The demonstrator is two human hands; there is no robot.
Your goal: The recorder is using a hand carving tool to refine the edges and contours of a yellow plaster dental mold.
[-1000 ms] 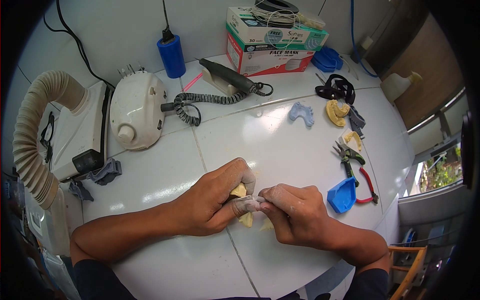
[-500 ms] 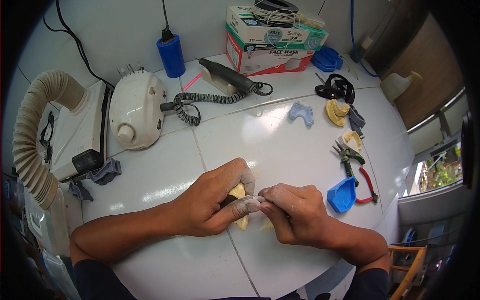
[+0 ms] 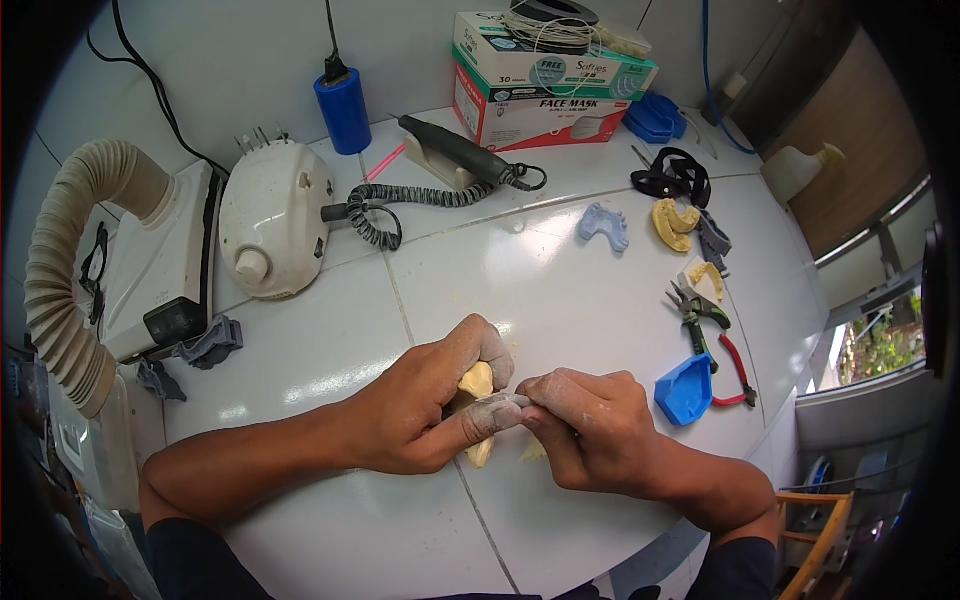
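Plaster [image 3: 478,379], a pale yellow piece, sat near the middle of the worktop [image 3: 330,510], gripped in the left hand [image 3: 420,408], its ends showing at twelve and six o'clock of the thumb. That hand was curled narrowly around it, with white dust on the thumb and fingers. At three o'clock, the right hand [image 3: 595,425] had its thumb and forefinger drawn together at the left thumb's tip; whether something small lay between them could not be told. Farther out at three were a blue tray [image 3: 686,388] and red-handled pliers [image 3: 740,370]; at one, a grey-blue dental mould [image 3: 604,229]; at ten, a white control unit [image 3: 278,225]. Between twelve and one, two stacked boxes [image 3: 545,117], white-and-green over red-and-white, carried legible printed lettering and brand marks.
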